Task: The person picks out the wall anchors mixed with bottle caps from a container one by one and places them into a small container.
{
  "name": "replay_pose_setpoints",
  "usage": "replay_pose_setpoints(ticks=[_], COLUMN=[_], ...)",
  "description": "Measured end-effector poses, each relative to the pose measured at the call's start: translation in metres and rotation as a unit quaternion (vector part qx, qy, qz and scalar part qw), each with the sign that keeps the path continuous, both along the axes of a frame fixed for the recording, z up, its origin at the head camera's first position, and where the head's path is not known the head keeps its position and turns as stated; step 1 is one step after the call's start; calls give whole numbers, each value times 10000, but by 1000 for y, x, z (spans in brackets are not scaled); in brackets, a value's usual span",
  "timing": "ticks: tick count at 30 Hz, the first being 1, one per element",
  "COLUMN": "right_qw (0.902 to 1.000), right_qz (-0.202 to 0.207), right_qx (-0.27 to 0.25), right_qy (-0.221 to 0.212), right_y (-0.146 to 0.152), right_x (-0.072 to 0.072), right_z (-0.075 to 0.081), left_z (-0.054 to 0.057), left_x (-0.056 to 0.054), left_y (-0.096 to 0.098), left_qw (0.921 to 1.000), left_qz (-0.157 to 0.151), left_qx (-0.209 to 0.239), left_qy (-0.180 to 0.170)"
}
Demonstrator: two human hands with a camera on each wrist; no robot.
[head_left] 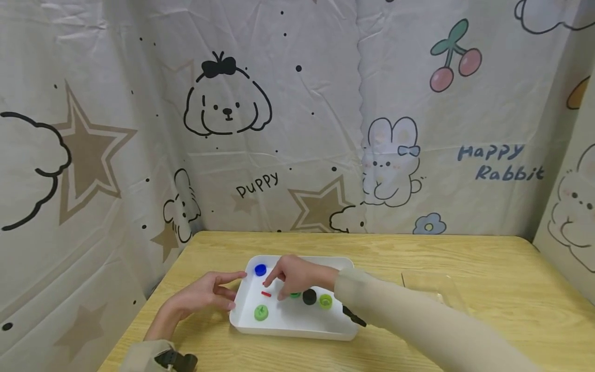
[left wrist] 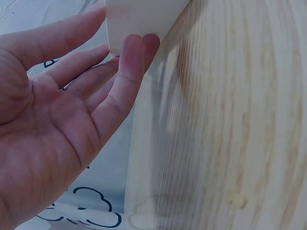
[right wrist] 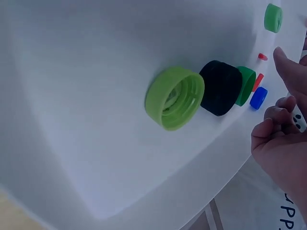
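Observation:
A white tray [head_left: 321, 324] lies on the table. My left hand [head_left: 204, 297] is at its left end, fairly straight fingertips against the outer wall; in the left wrist view they meet the tray's corner [left wrist: 139, 19]. Over the tray reaches my right hand [head_left: 295, 276], index finger extended down right at a small red piece [head_left: 264, 283], thumb apart from it and other fingers curled. A second red stick [head_left: 266, 294] lies just below. The right wrist view shows a yellow-green bottle cap [right wrist: 175, 98], a black cap [right wrist: 220, 87], a green cap [right wrist: 246, 86], a blue cap [right wrist: 258, 98] and a light green cap [right wrist: 273, 18].
To the right of the tray, a clear plastic container [head_left: 437, 289] lies on the wooden table [head_left: 502, 268], partly behind the right sleeve [head_left: 409, 310]. A printed curtain [head_left: 297, 129] hangs behind the table and along its sides.

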State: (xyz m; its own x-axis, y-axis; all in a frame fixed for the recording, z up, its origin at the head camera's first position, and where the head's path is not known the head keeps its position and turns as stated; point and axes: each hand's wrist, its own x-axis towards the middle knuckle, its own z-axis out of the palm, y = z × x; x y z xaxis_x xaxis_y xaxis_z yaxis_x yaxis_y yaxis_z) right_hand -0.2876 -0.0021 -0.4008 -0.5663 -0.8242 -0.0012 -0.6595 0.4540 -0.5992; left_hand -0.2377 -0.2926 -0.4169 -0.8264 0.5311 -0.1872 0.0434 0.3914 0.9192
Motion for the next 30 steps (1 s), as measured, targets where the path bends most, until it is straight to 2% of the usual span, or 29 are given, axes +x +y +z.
replay_pose_setpoints(ticks=[9, 17, 30], right_qw=[9985, 9957, 9928], right_qz=[-103, -189, -424], right_qx=[499, 858, 1086], right_qy=[173, 307, 287], right_y=[-15, -27, -34], right_x=[-7, -9, -5], right_z=[-1, -10, -11], left_z=[1, 0, 0], left_x=[0, 0, 0], left_y=[-1, -2, 0], left_qw=[10000, 9999, 9997], left_qz=[-90, -118, -221], left_qx=[14, 33, 125], left_qy=[9, 20, 51])
